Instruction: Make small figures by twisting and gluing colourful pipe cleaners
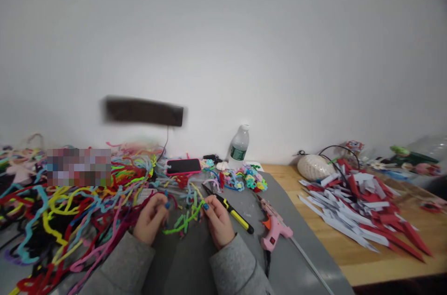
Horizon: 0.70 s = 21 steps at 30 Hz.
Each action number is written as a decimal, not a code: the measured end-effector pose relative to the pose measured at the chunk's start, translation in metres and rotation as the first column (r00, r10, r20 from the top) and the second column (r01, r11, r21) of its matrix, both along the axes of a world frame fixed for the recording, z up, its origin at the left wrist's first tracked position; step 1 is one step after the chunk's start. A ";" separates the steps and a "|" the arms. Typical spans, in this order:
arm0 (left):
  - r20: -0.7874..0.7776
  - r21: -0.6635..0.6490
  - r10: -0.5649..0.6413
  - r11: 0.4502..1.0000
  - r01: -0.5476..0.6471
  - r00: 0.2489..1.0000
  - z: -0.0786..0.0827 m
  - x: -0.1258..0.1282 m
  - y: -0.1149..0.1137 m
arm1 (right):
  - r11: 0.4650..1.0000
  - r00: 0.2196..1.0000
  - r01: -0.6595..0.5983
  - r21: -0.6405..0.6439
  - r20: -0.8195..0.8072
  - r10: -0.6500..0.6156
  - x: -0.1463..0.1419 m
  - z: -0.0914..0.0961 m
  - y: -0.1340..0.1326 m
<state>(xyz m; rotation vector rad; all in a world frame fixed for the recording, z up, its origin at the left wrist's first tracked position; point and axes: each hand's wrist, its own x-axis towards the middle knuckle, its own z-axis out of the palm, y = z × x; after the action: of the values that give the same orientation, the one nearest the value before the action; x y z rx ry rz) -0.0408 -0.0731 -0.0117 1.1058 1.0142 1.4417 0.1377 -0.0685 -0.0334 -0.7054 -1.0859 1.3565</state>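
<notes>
A bright green pipe cleaner (183, 225) slants between my two hands, over the grey tabletop. My right hand (220, 223) pinches its upper right end between thumb and fingertips. The fingers of my left hand (152, 218) are curled together close to the lower left end; whether they grip it is hard to make out. Several pale green and blue pipe cleaner pieces (191, 192) lie just behind it. To the right of my right hand rests a black and yellow pen-shaped tool (233, 213). Further right is a pink glue gun (275, 227).
A heap of coloured pipe cleaners (70, 220) covers the left side. At the back are a phone (184, 166), a water bottle (239, 147) and pipe cleaner flowers (253, 178). Red and white paper strips (363, 211) lie on the wooden table (335, 253) at right.
</notes>
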 end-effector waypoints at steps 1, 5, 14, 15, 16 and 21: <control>-0.109 0.023 -0.020 0.999 0.023 0.994 -0.001 0.004 -0.002 | 1.000 1.000 -0.006 0.012 0.012 0.006 0.001 -0.001 0.000; -0.257 0.033 -0.127 0.990 0.140 0.958 -0.004 0.015 -0.009 | 0.998 0.998 -0.034 0.047 0.059 0.032 0.003 -0.002 0.000; 0.015 -0.142 -0.232 0.962 0.232 0.973 -0.008 0.011 -0.005 | 0.991 0.987 0.131 0.001 -0.091 -0.130 0.001 0.004 -0.002; 0.052 -0.165 -0.230 0.958 0.236 0.972 -0.008 0.011 -0.005 | 0.989 0.982 0.146 -0.019 -0.117 -0.147 0.001 0.004 -0.001; 0.087 -0.186 -0.228 0.953 0.241 0.970 -0.007 0.011 -0.004 | 0.986 0.976 0.161 -0.036 -0.140 -0.165 0.001 0.005 -0.001; 0.246 -0.178 -0.218 0.948 0.265 0.944 -0.009 0.005 0.000 | 0.976 0.940 0.171 -0.134 -0.276 -0.203 0.005 0.008 0.001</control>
<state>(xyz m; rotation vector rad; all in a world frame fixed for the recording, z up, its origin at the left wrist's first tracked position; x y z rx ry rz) -0.0358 -0.0727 -0.0202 0.8601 0.8165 1.1992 0.1431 -0.0680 -0.0258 -0.6483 -0.6989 1.3125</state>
